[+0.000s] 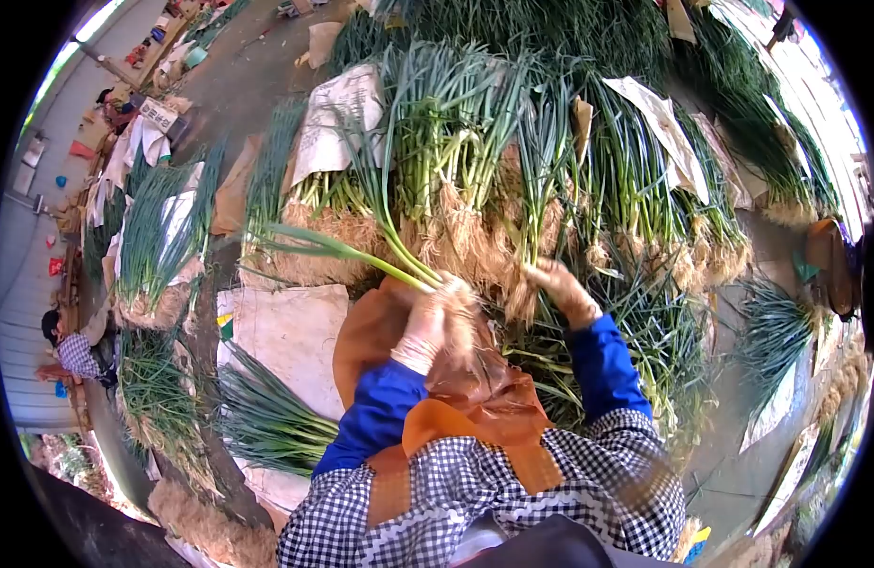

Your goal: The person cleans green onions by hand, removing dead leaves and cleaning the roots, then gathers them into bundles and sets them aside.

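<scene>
Scallions (pixel 408 275) in left grip (pixel 427 318), near sacking (pixel 290 327)

Produce-handling shed, green onion heaps (pixel 465 104), panelled wall (pixel 37 350), grey floor (pixel 238 90)

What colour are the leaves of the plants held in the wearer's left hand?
The leaves are green; they show best in the head view.

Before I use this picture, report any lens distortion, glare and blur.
Head view: strong fisheye bowing inside a dark border; washed-out glare along the upper right edge; what looks like motion blur on the left hand and the roots beside it; the right hand somewhat soft too; the checked garment mostly crisp, except a hazy brownish patch towards its right.
</scene>
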Demonstrator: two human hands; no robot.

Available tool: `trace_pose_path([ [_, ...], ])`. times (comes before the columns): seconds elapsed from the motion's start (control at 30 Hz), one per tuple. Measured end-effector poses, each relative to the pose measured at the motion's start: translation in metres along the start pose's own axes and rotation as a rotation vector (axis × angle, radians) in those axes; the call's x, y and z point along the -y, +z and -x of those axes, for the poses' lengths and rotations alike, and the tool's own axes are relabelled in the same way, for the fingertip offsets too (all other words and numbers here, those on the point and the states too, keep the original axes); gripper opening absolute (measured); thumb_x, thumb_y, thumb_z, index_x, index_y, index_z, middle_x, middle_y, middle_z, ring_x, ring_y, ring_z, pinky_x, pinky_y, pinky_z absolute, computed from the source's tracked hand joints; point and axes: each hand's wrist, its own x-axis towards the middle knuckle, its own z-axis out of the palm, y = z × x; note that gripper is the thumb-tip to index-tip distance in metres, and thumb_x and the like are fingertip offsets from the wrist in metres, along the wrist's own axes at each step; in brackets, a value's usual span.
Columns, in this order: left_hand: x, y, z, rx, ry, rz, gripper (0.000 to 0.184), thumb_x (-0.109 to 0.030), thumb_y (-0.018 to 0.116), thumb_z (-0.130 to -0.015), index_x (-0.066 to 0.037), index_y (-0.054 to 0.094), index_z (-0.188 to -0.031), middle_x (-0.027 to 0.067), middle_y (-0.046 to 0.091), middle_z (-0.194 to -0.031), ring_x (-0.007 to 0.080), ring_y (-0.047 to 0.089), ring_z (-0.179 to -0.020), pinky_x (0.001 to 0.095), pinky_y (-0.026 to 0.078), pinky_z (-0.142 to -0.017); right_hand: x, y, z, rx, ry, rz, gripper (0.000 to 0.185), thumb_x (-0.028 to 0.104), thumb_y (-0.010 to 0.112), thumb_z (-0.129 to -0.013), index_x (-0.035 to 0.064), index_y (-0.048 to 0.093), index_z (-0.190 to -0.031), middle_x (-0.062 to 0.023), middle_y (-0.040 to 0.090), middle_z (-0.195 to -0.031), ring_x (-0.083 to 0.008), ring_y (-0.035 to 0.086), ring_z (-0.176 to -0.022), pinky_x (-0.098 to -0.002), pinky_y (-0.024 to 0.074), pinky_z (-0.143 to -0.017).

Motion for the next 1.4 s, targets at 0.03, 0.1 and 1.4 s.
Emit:
trace_pose_path([
  [0.03, 0.019, -0.003, 0.002, -0.033, -0.093, -0.087, 0.013, -0.003, 0.06, -0.08, -0.007, 0.051, -0.089, 0.0016, 0.054, -0.078, 0.0135, 0.056, -0.074, 0.0264, 0.048, -0.069, -0.015, 0.003, 0.011, 0.036, -0.03, -0.076, 0.029, 0.023, 0.055, -0.089, 0.0018, 0.059, -0.109, 0.0012, 0.064, -0.088, -0.0062, 0.055, -0.078, -0.022, 0.0444, -0.072],
  [0.1, 0.064, -0.022, 0.0, -0.014, -0.207, -0.048, 0.017, 0.001, 0.061, -0.078, -0.009, 0.051, -0.087, 0.0001, 0.053, -0.078, 0.0127, 0.056, -0.076, 0.0256, 0.048, -0.071, -0.035, 0.013, 0.031, 0.078, -0.024, -0.154, 0.033, 0.019, 0.055, -0.089, 0.0019, 0.055, -0.117, 0.0017, 0.061, -0.1, -0.0068, 0.053, -0.091, -0.0232, 0.0402, -0.084],
  [1.4, 0.13, -0.048, -0.018, -0.074, 0.032, -0.262, 0.021, -0.002, 0.064, -0.075, -0.011, 0.047, -0.084, 0.0013, 0.049, -0.076, 0.0165, 0.055, -0.076, 0.0289, 0.048, -0.069, -0.019, 0.008, 0.001, -0.352, 0.05, 0.893, 0.042, 0.04, 0.063, -0.08, 0.0035, 0.062, -0.1, -0.0099, 0.065, -0.086, -0.0196, 0.061, -0.076, -0.0294, 0.0483, -0.07],
])
